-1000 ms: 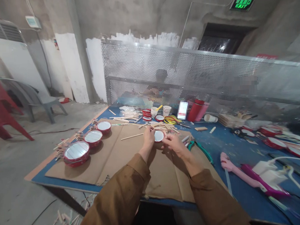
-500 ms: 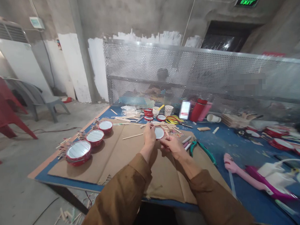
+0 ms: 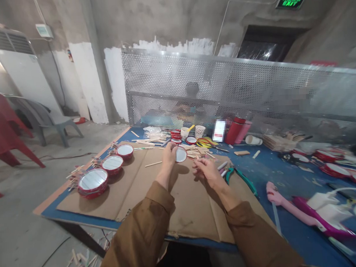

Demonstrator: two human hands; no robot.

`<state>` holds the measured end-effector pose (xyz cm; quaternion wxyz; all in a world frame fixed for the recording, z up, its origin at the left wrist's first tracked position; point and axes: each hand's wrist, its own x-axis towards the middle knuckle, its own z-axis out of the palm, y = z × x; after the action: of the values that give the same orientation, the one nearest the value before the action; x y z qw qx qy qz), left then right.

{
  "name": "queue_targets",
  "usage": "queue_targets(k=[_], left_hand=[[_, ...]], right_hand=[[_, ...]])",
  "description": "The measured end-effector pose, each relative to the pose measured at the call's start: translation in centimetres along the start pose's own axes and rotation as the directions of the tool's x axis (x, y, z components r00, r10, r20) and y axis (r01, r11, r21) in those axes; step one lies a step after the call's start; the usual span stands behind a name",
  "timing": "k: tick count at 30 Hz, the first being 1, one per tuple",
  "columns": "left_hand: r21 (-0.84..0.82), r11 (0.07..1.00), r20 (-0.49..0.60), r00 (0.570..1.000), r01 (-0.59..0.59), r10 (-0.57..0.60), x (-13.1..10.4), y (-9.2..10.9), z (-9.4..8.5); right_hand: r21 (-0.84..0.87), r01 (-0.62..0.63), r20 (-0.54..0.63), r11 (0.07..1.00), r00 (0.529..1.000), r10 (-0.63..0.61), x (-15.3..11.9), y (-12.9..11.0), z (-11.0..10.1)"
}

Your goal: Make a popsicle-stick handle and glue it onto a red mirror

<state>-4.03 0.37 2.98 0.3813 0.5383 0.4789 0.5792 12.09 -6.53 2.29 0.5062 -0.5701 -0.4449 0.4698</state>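
My left hand [image 3: 168,156] is closed on the edge of a small round red-rimmed piece with a pale, flat face [image 3: 181,154], held above the cardboard sheet [image 3: 189,203]. To its right, my right hand [image 3: 207,170] is apart from the piece, thumb and fingertips pinched together; a tiny light bit may be between them, too small to name. Three larger red round pieces with pale tops, a big one [image 3: 93,179], a middle one [image 3: 112,163] and a small one [image 3: 125,150], sit in a row at left, wooden clothespins [image 3: 76,176] along their outer sides.
A thin wooden stick [image 3: 153,164] lies on the cardboard. Green-handled pliers [image 3: 242,180], a pink glue gun [image 3: 291,205] and a purple power strip [image 3: 324,218] are at right. Paper cups [image 3: 199,131], yellow-handled scissors [image 3: 206,142] and a red bottle [image 3: 235,130] stand or lie behind.
My left hand has moved left with the small red-rimmed piece, away from my right hand. My right hand has stayed nearly in place, its fingers shifted slightly.
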Motion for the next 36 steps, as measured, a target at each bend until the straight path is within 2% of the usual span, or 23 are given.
queue_targets(k=[3, 6, 11, 15, 18, 21, 25, 32, 36], left_hand=[[0.016, 1.0, 0.122, 0.992, -0.027, 0.024, -0.4, -0.5, 0.8], [0.043, 0.999, 0.231, 0.973, -0.03, 0.02, -1.2, -0.8, 2.0], [0.032, 0.999, 0.326, 0.945, -0.043, 0.03, -1.4, -0.6, 2.8], [0.022, 0.998, 0.355, 0.933, -0.063, 0.051, -1.0, -0.2, 2.6], [0.003, 0.996, 0.309, 0.948, -0.084, 0.079, -1.1, 0.0, 2.7], [-0.021, 0.999, 0.277, 0.96, -0.035, 0.039, -1.5, 0.1, 2.8], [-0.036, 0.999, 0.338, 0.941, 0.041, -0.026, -1.9, -0.1, 2.8], [-0.003, 1.0, 0.369, 0.929, -0.01, 0.01, -2.2, 0.4, 2.0], [0.004, 0.993, 0.443, 0.891, -0.116, 0.102, -2.6, 0.9, 1.5]], right_hand=[[0.017, 0.043, 0.016, 0.999, 0.999, -0.043, -0.1, -0.6, -0.1], [-0.046, 0.075, 0.032, 0.996, 0.997, -0.074, -0.2, -0.8, -0.1], [-0.119, 0.141, 0.009, 0.983, 0.99, -0.141, 0.3, -0.7, -0.3], [-0.108, 0.192, 0.002, 0.975, 0.981, -0.193, 0.5, -0.5, -0.5], [-0.084, 0.196, -0.021, 0.977, 0.98, -0.198, 0.5, -0.6, -0.5], [-0.041, 0.188, -0.049, 0.981, 0.981, -0.19, 0.6, -0.7, -0.7], [0.0, 0.191, -0.078, 0.982, 0.979, -0.19, 0.7, -0.8, -0.9], [0.082, 0.178, -0.134, 0.981, 0.977, -0.166, 1.0, -0.7, -1.2], [0.136, 0.199, -0.187, 0.971, 0.967, -0.172, 1.4, -0.4, -2.0]])
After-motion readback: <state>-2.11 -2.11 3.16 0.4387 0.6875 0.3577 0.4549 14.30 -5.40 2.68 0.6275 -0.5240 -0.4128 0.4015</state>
